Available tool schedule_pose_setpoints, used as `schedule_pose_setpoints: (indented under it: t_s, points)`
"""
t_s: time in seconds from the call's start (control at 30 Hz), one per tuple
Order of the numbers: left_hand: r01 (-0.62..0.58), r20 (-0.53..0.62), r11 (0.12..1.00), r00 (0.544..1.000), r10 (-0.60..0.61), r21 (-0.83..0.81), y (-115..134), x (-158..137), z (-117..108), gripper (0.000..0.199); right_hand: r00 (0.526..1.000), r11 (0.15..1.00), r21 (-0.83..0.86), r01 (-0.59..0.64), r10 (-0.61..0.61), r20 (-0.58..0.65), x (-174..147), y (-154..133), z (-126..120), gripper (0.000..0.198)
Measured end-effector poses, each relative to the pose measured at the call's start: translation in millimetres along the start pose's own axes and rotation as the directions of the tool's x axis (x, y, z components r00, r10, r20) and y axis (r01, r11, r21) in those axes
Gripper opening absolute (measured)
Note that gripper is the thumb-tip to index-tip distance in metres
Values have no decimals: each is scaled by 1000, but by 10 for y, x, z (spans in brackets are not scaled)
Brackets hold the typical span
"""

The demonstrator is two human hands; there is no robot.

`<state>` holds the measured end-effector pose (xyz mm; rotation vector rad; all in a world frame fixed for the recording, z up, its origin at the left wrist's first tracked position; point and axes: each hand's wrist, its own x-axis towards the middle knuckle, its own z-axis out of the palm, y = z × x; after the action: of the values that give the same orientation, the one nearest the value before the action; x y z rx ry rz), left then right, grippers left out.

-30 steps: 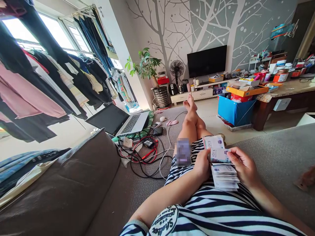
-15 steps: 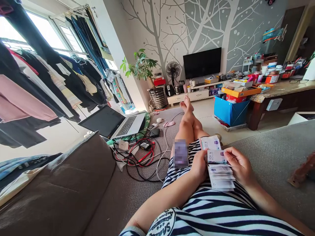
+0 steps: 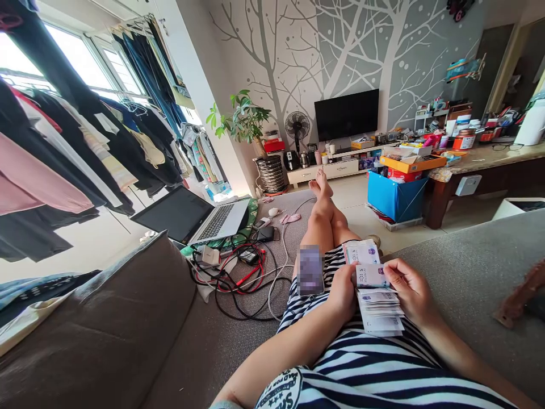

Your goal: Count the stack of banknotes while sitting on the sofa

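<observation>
Over my lap, my left hand (image 3: pixel 343 289) is closed on the left edge of a small stack of printed white cards (image 3: pixel 368 275). The thumb and fingers of my right hand (image 3: pixel 409 288) pinch the same stack at its right edge. The cards carry dark print and a small purple mark; the wording is too small to read. Below them, overlapping white cards (image 3: pixel 382 318) lie fanned out on my striped clothing (image 3: pixel 357 375). Another pile of cards (image 3: pixel 360 250) rests just beyond my hands. A phone-like object (image 3: pixel 310 271), blurred out, lies on my thigh.
On the grey sofa (image 3: pixel 255 346) to my left are an open laptop (image 3: pixel 221 221) and tangled cables (image 3: pixel 242 284). A brown sofa cushion (image 3: pixel 128 318) stands nearer. Past my feet are a TV (image 3: pixel 347 115) and a fan (image 3: pixel 297 126). A blue box (image 3: pixel 394 196) stands by a cluttered table (image 3: pixel 489 156).
The view has shifted slightly, so the room sits a little lower and further left. Both hands keep their hold on the cards, with hardly any change in pose.
</observation>
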<state>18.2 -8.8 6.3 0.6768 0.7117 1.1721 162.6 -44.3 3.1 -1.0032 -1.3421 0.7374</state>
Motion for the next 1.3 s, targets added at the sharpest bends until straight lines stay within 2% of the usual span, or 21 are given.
schedule_pose_setpoints:
  t_s: [0.33,0.63,0.83,1.0,1.17,1.3]
  points:
    - [-6,-21,999,1000,7,45,72,-68,54,31,1000,1000,21,12,-12,-3,-5,28,-7,40]
    - [-25,-31,997,999,27,71,36,-47,17,29,1000,1000,18,12,-12,-2,-4,44,-5,40]
    - [-3,-20,1000,1000,3,22,21,-28,9,34,999,999,32,40,-40,2,-13,30,-4,44]
    - [20,-31,999,999,-21,-25,8,-27,31,37,995,992,99,74,-79,56,-2,70,-4,55]
    - [8,-11,1000,1000,-9,-28,39,-44,45,37,998,1000,-12,-13,12,-69,97,167,-38,55]
    - [-10,12,1000,1000,10,-14,50,-59,47,33,996,995,-64,-77,74,-52,147,238,-53,54]
